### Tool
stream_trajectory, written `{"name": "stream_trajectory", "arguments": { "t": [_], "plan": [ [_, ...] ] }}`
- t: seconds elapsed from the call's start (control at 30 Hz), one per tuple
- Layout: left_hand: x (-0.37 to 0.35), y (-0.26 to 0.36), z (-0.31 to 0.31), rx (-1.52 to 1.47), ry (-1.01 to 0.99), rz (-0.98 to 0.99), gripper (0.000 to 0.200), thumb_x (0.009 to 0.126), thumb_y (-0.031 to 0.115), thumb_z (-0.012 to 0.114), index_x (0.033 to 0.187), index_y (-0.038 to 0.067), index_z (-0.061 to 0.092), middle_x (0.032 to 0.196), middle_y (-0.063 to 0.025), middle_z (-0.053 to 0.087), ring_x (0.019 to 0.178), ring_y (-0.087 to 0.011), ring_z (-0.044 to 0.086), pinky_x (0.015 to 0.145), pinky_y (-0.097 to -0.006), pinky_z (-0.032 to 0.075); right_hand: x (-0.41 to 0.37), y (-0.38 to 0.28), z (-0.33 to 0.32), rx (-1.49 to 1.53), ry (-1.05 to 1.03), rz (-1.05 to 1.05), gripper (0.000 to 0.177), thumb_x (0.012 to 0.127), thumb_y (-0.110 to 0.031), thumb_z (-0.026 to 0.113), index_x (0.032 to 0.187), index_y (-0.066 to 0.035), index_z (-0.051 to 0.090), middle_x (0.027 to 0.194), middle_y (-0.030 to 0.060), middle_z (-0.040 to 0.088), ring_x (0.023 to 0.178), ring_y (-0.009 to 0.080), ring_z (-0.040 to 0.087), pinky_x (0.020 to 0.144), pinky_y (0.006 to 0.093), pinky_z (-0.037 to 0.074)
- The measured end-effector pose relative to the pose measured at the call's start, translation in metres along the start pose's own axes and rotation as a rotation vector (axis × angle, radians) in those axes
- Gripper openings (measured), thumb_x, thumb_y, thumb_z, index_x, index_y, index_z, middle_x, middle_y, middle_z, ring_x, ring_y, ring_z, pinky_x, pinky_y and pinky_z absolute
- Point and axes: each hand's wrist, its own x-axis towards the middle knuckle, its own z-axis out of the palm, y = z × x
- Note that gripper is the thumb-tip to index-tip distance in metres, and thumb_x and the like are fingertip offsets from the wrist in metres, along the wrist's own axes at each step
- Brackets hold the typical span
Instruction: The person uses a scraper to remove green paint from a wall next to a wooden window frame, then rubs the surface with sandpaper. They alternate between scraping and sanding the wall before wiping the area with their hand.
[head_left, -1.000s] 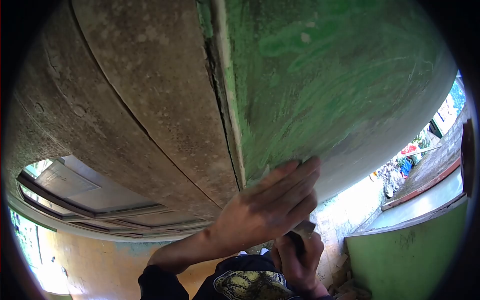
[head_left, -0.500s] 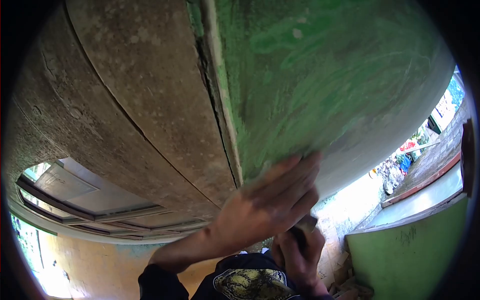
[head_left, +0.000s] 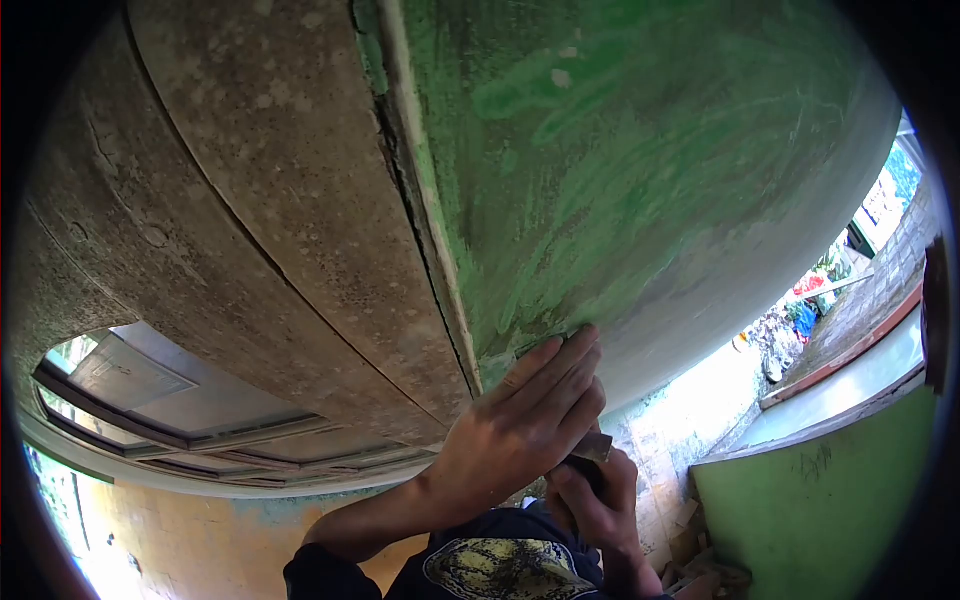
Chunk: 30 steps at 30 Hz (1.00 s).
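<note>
My left hand [head_left: 525, 425] is pressed flat, fingers together, against the lower part of the green wall [head_left: 600, 200], near its vertical edge beside the brown boards. Something dark and thin shows at the fingertips, too small to make out. Just below and to the right, my right hand [head_left: 605, 500] is closed around the dark handle of a scraper [head_left: 594, 447]. Its flat metal blade points up and lies close to the left hand's fingers.
Brown panels [head_left: 300, 200] with dark seams fill the left side. A window frame [head_left: 190, 440] is at the lower left. At the lower right stand a green low wall [head_left: 820, 500] and a pile of broken pieces [head_left: 705, 570]. Colourful items [head_left: 805, 318] lie beyond the right edge.
My left hand has moved left and slightly down along the green wall. The right hand with the scraper has shifted slightly left, and the blade shows more clearly. The view has shifted a little.
</note>
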Motion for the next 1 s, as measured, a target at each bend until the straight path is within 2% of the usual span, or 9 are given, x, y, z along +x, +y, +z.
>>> {"name": "stream_trajectory", "arguments": {
  "t": [0.17,0.4,0.47,0.5,0.57,0.67,0.8,0.87,1.0],
  "plan": [
    [0.012,0.001,-0.016,0.181,-0.029,0.048,0.019,0.087,0.013,0.059,0.102,0.004,0.064,0.134,-0.0132,0.06,0.132,-0.027,0.052,0.112,-0.0423,0.038,0.003,-0.003,-0.003,-0.018,-0.021,-0.069,0.014,0.089,0.001,0.056,0.101,0.006,0.061,0.069,0.0037,0.059,0.056,0.0076,0.052,0.051,0.027,0.04],
    [-0.004,0.003,-0.013,0.242,-0.036,0.0,0.028,0.088,0.018,0.058,0.111,0.004,0.065,0.133,-0.012,0.061,0.13,-0.024,0.055,0.113,-0.041,0.036,0.011,0.005,-0.008,0.014,-0.171,0.041,0.017,0.09,0.002,0.056,0.106,0.007,0.06,0.069,0.0058,0.061,0.058,0.0097,0.055,0.053,0.0261,0.041],
    [-0.001,0.0,-0.019,0.286,0.006,0.046,0.03,0.089,0.019,0.058,0.114,0.004,0.065,0.13,-0.0111,0.063,0.128,-0.0227,0.057,0.113,-0.0403,0.036,0.016,0.005,-0.005,-0.117,-0.21,-0.236,0.02,0.092,0.0,0.055,0.11,0.007,0.059,0.069,0.0054,0.061,0.059,0.0095,0.056,0.054,0.0266,0.043],
    [-0.003,-0.001,-0.019,0.287,0.001,0.05,0.03,0.089,0.019,0.058,0.114,0.004,0.065,0.13,-0.0111,0.063,0.128,-0.0227,0.057,0.113,-0.0403,0.036,0.012,0.002,-0.006,-0.112,-0.207,-0.236,0.02,0.092,0.0,0.055,0.11,0.007,0.059,0.069,0.0054,0.061,0.059,0.0095,0.056,0.054,0.0266,0.043],
    [-0.008,-0.003,-0.017,0.277,-0.117,0.125,0.029,0.091,0.019,0.057,0.114,0.004,0.065,0.128,-0.011,0.065,0.126,-0.0226,0.058,0.113,-0.0398,0.035,0.005,-0.008,-0.011,0.004,-0.251,0.179,0.025,0.093,-0.002,0.054,0.116,0.007,0.057,0.07,0.0055,0.062,0.06,0.0094,0.057,0.055,0.0273,0.044],
    [-0.005,-0.001,-0.019,0.305,-0.132,0.114,0.028,0.091,0.017,0.057,0.114,0.004,0.065,0.13,-0.0112,0.064,0.127,-0.0222,0.058,0.113,-0.0394,0.035,0.008,-0.014,-0.015,0.107,-0.317,0.26,0.03,0.095,-0.005,0.053,0.122,0.006,0.055,0.071,0.005,0.062,0.061,0.009,0.058,0.056,0.0273,0.045],
    [-0.006,-0.001,-0.019,0.251,-0.14,0.105,0.027,0.091,0.017,0.058,0.113,0.004,0.066,0.131,-0.0112,0.064,0.127,-0.0216,0.057,0.114,-0.0393,0.035,0.008,-0.006,-0.012,0.012,-0.283,0.128,0.031,0.095,-0.006,0.052,0.124,0.005,0.054,0.071,0.0033,0.061,0.06,0.0085,0.056,0.055,0.0263,0.044],
    [-0.005,-0.006,-0.015,0.312,-0.085,0.153,0.025,0.093,0.024,0.054,0.102,0.007,0.07,0.128,-0.0117,0.065,0.131,-0.0209,0.054,0.119,-0.0382,0.028,0.009,-0.003,-0.011,0.059,-0.284,0.135,0.034,0.095,-0.006,0.052,0.127,0.005,0.053,0.07,0.0018,0.06,0.059,0.0081,0.055,0.054,0.0258,0.043],
    [0.005,-0.004,-0.028,0.291,-0.075,0.135,0.024,0.09,0.017,0.058,0.11,0.005,0.067,0.131,-0.0112,0.064,0.129,-0.022,0.056,0.115,-0.0386,0.034,0.012,-0.013,-0.01,0.071,-0.292,0.112,0.038,0.094,-0.006,0.053,0.131,0.005,0.051,0.07,0.0008,0.06,0.059,0.0078,0.054,0.055,0.0254,0.043]
  ]
}}
